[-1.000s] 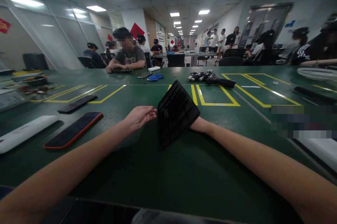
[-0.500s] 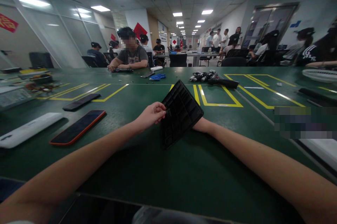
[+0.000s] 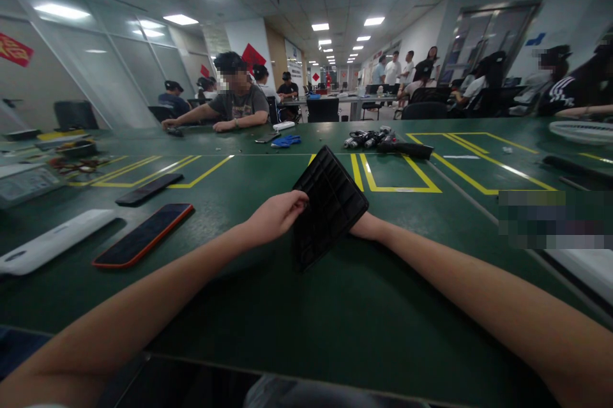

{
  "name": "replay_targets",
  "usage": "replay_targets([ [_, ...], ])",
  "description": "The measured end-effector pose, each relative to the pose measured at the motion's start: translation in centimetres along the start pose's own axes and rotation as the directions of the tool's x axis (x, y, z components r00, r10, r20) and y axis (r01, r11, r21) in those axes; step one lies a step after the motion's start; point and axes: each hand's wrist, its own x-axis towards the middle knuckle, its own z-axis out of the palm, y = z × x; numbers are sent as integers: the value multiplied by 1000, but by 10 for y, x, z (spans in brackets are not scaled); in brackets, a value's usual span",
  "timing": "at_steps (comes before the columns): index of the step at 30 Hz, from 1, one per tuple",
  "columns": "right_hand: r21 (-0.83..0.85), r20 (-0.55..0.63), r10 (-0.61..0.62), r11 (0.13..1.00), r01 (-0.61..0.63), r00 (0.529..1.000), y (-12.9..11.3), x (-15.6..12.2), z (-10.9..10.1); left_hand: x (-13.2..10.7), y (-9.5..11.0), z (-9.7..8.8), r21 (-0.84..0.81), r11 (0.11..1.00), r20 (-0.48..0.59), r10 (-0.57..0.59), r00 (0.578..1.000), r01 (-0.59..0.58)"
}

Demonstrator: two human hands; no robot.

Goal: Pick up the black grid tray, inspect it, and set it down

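A black rectangular tray (image 3: 330,207) with a grid of shallow compartments is tilted up above the green table, its divided face turned towards me. My right hand (image 3: 368,226) supports it from behind at the lower right, most of the fingers hidden by the tray. At the tray's left side, my left hand (image 3: 280,213) has its fingers and thumb pinched together over the compartments. Whatever may be between those fingertips is too small and dark to make out.
Left on the green table (image 3: 230,325) lie an orange-edged phone (image 3: 143,235), a dark phone (image 3: 150,189) and a long white device (image 3: 55,242). Further back are a blue glove-like bundle (image 3: 286,140) and a dark tool with cables (image 3: 405,149). Opposite sits a co-worker (image 3: 242,98).
My left hand has shifted slightly right and turned, its pinched fingertips closer over the tray's compartments. The tray stays nearly still. The co-worker opposite has stretched an arm out to the left.
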Motion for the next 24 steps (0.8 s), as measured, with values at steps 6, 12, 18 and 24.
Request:
replay_targets([
  [6, 1, 21, -42, 999, 42, 999, 1, 1, 0, 11, -16, 16, -358, 902, 14, -252, 968, 241],
  [12, -1, 15, -31, 1000, 31, 999, 0, 2, 0, 11, -5, 14, -237, 934, 11, -273, 962, 268],
  [18, -18, 17, -9, 1000, 9, 1000, -1, 1, 0, 11, 0, 6, -455, 825, 5, -373, 928, 334],
  [24, -20, 12, -35, 999, 35, 999, 0, 2, 0, 13, -2, 7, -830, 237, 314, -551, 773, 505],
])
